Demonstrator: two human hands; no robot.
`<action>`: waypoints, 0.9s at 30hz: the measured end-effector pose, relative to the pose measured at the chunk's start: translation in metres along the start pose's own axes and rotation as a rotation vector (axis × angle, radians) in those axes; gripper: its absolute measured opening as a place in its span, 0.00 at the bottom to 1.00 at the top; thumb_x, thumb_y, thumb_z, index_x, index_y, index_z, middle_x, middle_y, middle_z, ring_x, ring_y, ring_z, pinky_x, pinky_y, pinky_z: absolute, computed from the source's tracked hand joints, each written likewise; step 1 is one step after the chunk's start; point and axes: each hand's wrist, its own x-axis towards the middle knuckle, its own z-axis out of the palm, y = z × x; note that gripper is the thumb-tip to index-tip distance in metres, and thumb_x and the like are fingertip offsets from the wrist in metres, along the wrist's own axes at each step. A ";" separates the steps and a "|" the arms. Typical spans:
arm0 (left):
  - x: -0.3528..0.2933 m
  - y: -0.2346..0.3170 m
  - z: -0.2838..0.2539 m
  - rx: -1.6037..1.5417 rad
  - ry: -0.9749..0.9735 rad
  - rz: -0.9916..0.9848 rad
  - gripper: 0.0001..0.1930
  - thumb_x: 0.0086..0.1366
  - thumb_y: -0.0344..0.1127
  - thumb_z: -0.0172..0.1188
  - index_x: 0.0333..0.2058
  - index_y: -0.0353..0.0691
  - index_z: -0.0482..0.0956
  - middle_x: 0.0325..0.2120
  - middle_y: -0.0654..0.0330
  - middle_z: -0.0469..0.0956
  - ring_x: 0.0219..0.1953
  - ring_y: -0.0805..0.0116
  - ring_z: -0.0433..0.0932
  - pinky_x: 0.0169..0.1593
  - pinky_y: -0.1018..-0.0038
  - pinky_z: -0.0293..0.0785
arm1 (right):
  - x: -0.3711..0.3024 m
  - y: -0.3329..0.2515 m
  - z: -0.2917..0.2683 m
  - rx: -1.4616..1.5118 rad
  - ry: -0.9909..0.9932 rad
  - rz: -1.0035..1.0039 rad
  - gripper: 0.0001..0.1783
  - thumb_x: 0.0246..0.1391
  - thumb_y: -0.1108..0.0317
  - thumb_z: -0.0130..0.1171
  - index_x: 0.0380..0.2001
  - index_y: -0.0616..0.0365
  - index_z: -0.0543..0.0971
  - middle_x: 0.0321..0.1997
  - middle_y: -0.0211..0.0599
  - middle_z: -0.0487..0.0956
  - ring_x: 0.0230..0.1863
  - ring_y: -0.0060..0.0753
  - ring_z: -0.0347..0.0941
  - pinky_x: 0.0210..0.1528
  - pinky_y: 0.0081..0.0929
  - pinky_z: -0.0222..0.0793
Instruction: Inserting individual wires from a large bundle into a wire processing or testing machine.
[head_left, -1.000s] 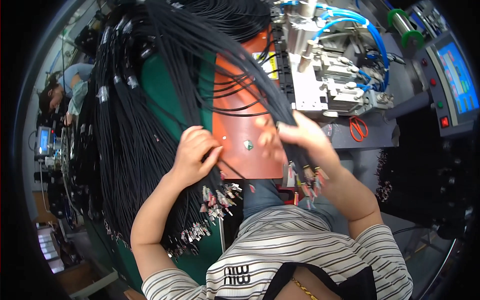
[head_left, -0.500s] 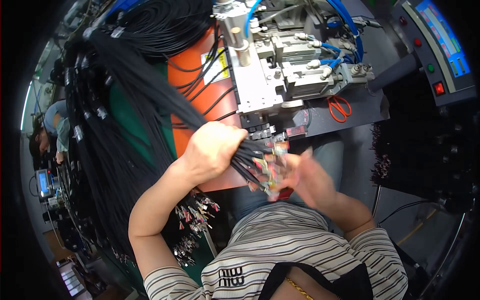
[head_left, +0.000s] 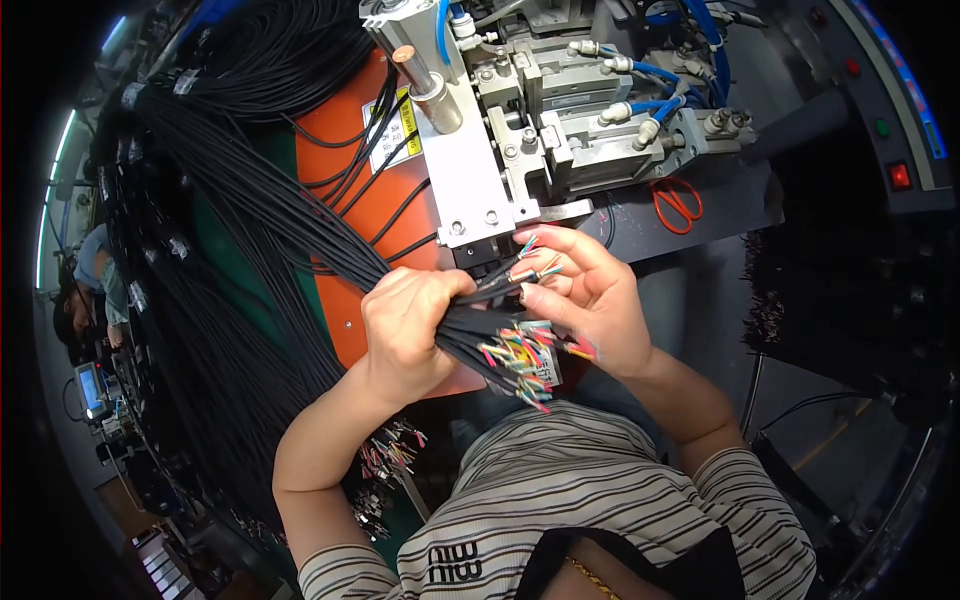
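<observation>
A thick bundle of black cables (head_left: 345,250) runs from the upper left into my left hand (head_left: 408,325), whose fingers are wrapped round it near the cut ends. Beyond the fist, stripped ends with thin coloured wires (head_left: 520,350) fan out to the right. My right hand (head_left: 600,310) is at the upper side of this fan, thumb and fingers curled round a stripped cable end (head_left: 540,271) that stands apart from the rest. Another cable end (head_left: 528,246) lies by its index fingertip. A pale label shows behind the lower wires.
A metal machine with pneumatic cylinders (head_left: 590,150) and blue hoses stands just beyond my hands on an orange plate (head_left: 330,215). Orange-handled scissors (head_left: 677,205) lie to its right. A control panel (head_left: 900,130) is at far right. More black cables (head_left: 200,290) hang at left; a person sits beyond.
The right hand, blurred earlier at the wire ends, has moved up and left to single cable ends. The wire fan has spread and shows sharply. My left hand keeps its grip on the bundle.
</observation>
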 end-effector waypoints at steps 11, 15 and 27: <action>0.003 0.001 -0.001 -0.061 -0.076 -0.014 0.16 0.46 0.31 0.67 0.36 0.34 0.79 0.21 0.57 0.78 0.22 0.60 0.76 0.29 0.70 0.67 | 0.011 -0.001 -0.016 0.235 -0.157 0.194 0.15 0.65 0.69 0.51 0.48 0.69 0.75 0.34 0.38 0.79 0.24 0.17 0.72 0.21 0.13 0.65; 0.005 0.001 -0.002 -0.071 -0.083 0.023 0.16 0.46 0.31 0.67 0.36 0.33 0.79 0.21 0.57 0.77 0.22 0.60 0.76 0.29 0.69 0.67 | 0.017 -0.002 -0.019 0.197 -0.186 0.288 0.14 0.65 0.67 0.53 0.46 0.68 0.77 0.31 0.36 0.79 0.22 0.15 0.70 0.20 0.11 0.64; 0.015 0.014 0.003 0.025 -0.123 0.067 0.16 0.47 0.30 0.64 0.36 0.31 0.77 0.21 0.59 0.75 0.21 0.61 0.74 0.28 0.68 0.67 | 0.002 0.007 -0.001 -0.386 0.003 -0.279 0.12 0.56 0.79 0.60 0.44 0.65 0.79 0.40 0.40 0.78 0.37 0.27 0.79 0.39 0.20 0.74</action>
